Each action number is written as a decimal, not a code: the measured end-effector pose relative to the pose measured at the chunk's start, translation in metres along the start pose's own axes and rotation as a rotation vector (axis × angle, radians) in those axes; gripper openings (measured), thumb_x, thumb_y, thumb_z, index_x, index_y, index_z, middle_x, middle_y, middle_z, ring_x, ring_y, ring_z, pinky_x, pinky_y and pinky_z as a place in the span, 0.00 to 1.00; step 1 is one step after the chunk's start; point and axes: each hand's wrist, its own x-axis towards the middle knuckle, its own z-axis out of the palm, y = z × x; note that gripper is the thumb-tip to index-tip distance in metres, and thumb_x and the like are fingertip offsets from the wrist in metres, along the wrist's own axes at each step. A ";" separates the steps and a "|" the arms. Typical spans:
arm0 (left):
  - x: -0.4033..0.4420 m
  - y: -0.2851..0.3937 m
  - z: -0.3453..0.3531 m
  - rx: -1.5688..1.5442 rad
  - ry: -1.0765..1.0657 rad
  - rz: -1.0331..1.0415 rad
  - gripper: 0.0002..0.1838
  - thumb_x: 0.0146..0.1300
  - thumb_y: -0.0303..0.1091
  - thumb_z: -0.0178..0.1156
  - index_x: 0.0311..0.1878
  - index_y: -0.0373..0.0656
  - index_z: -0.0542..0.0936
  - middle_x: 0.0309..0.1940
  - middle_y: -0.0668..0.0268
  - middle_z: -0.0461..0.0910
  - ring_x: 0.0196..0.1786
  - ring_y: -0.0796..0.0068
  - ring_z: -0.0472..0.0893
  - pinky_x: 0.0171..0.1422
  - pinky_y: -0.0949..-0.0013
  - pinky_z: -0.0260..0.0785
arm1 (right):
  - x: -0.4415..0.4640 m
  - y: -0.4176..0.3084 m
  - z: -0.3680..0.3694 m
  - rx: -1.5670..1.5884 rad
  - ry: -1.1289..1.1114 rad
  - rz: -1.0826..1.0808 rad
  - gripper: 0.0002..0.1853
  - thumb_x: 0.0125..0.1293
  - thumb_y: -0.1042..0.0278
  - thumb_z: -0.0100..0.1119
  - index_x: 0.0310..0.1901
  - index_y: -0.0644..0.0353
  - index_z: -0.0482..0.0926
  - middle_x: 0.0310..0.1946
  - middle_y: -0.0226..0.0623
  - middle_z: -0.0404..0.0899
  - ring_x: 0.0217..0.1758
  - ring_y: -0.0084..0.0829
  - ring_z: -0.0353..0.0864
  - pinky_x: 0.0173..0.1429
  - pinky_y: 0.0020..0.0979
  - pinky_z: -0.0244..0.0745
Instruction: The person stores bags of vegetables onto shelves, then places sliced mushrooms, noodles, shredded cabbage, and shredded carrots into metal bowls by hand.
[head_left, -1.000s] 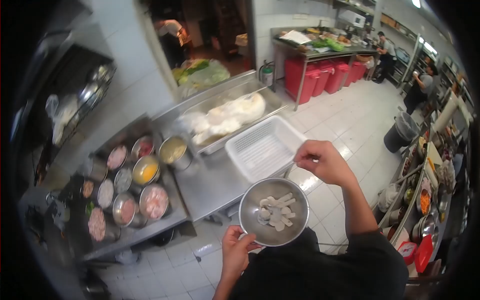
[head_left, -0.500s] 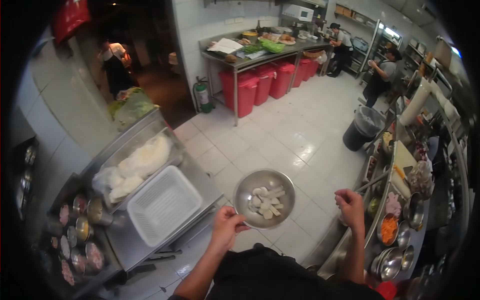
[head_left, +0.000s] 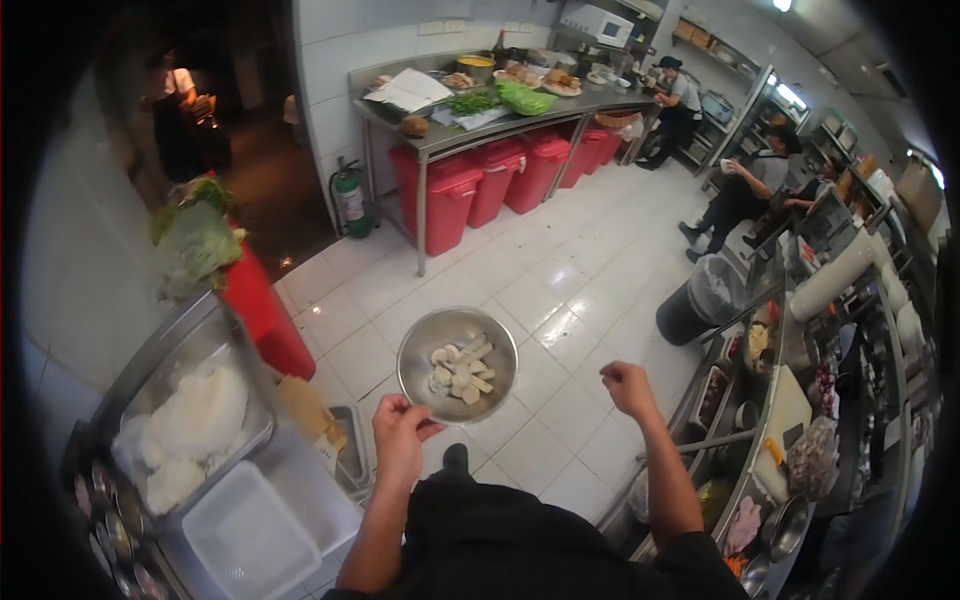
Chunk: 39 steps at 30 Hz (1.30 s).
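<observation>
My left hand [head_left: 400,440] pinches the near rim of a steel mixing bowl [head_left: 410,335], thumb on top and fingers beneath. The bowl is held out in front of me above the tiled floor. Pale, sliced pieces [head_left: 462,372] lie in its bottom, some round and some stick-shaped; I cannot tell what food they are. My right hand [head_left: 627,390] hangs in the air to the right of the bowl, apart from it. Its fingers are curled in, and nothing shows in them.
At left, a steel counter bears a white plastic basket [head_left: 250,530] and a tray of white food in plastic [head_left: 210,410]. A black bin [head_left: 690,305] stands ahead right, beside a food-prep counter. Red bins [head_left: 435,205] sit under the far table [head_left: 430,140]. Several people work farther back.
My view has swung right and forward along the floor. The bowl stays in my left hand. The left counter has slid back and left, and a foot now shows below the bowl.
</observation>
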 end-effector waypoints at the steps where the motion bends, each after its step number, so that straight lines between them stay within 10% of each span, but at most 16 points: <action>1: 0.020 0.006 0.013 0.014 -0.008 -0.005 0.08 0.54 0.19 0.53 0.34 0.41 0.66 0.30 0.63 0.72 0.31 0.71 0.76 0.35 0.67 0.75 | 0.004 0.017 -0.001 0.011 0.037 0.024 0.08 0.52 0.75 0.56 0.33 0.66 0.80 0.28 0.47 0.80 0.33 0.39 0.81 0.39 0.32 0.74; 13: 0.264 0.069 0.180 0.102 -0.125 0.041 0.08 0.54 0.20 0.53 0.33 0.43 0.65 0.31 0.63 0.73 0.31 0.72 0.75 0.38 0.67 0.74 | 0.025 0.222 0.040 0.276 0.247 0.890 0.07 0.49 0.77 0.57 0.32 0.67 0.79 0.20 0.36 0.77 0.17 0.25 0.74 0.20 0.27 0.69; 18: 0.330 0.077 0.213 0.074 0.024 0.058 0.08 0.53 0.20 0.53 0.32 0.43 0.65 0.31 0.62 0.72 0.32 0.70 0.76 0.39 0.65 0.74 | 0.225 0.266 0.014 0.026 0.259 0.490 0.13 0.48 0.72 0.62 0.37 0.67 0.78 0.25 0.43 0.79 0.28 0.34 0.78 0.34 0.32 0.73; 29: 0.449 0.099 0.230 -0.056 0.260 0.190 0.09 0.54 0.19 0.53 0.34 0.42 0.65 0.33 0.61 0.74 0.31 0.70 0.78 0.35 0.67 0.78 | 0.743 -0.039 0.014 0.054 0.128 -0.649 0.25 0.49 0.73 0.58 0.53 0.60 0.70 0.45 0.51 0.73 0.45 0.48 0.75 0.48 0.39 0.72; 39: 0.618 0.159 0.281 -0.074 0.233 0.211 0.08 0.54 0.19 0.54 0.33 0.42 0.66 0.30 0.63 0.73 0.30 0.74 0.78 0.33 0.69 0.78 | 0.946 -0.199 0.067 -0.243 0.051 -0.906 0.28 0.44 0.76 0.56 0.54 0.56 0.71 0.48 0.54 0.70 0.49 0.54 0.70 0.55 0.43 0.67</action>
